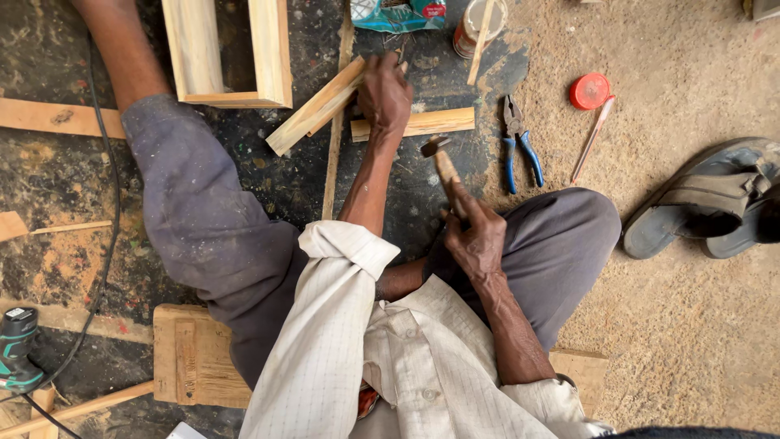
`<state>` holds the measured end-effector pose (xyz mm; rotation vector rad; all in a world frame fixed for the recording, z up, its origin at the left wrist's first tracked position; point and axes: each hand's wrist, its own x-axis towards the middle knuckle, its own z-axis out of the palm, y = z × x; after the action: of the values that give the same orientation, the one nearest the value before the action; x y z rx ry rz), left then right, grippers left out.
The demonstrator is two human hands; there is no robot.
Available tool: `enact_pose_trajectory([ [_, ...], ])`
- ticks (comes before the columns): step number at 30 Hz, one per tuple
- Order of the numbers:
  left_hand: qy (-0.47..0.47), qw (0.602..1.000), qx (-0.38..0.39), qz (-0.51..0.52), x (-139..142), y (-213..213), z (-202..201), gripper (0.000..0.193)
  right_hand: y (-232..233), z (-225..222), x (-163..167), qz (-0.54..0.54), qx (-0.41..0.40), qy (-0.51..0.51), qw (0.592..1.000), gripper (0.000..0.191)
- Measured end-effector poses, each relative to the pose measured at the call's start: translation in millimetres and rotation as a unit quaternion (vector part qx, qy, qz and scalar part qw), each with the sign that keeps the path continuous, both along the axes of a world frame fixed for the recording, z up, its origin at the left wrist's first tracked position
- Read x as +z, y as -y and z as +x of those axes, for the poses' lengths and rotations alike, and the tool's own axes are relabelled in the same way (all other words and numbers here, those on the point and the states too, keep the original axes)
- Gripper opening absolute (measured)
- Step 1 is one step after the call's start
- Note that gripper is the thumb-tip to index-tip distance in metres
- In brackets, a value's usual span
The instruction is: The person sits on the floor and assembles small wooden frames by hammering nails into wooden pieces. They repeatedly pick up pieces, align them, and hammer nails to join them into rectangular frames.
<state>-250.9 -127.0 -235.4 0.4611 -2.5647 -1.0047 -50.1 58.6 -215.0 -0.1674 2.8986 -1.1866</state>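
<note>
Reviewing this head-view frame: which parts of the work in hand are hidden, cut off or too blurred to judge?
- Head view: the spot where the wood strip is pressed is covered by the left hand.
- Hammer head is motion-blurred; the right hand covers the lower handle.
- Wooden frame and can are cut off by the top edge.
- Power tool is cropped at the left edge.

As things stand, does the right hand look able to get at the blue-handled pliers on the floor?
Probably yes: the blue-handled pliers lie in the open just beside the right hand, nothing between them, though that hand grips a wooden-handled hammer.
</note>
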Motion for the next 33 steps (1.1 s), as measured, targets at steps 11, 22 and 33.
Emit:
enact_pose_trajectory([
  [11,0.009,0.999,-0.004,-0.045,3,-7,0,0.035,11,-9,35,-0.017,0.008,0.080,0.997,0.061],
  [22,-0.063,0.964,-0.120,0.230,-20,52,111,0.016,14,-13,34,-0.017,0.002,0.098,0.995,0.060],
  [33,-0.111,0.965,-0.035,0.236,-36,82,137,0.015,19,-12,18,0.035,0.040,0.096,0.994,0.057],
])
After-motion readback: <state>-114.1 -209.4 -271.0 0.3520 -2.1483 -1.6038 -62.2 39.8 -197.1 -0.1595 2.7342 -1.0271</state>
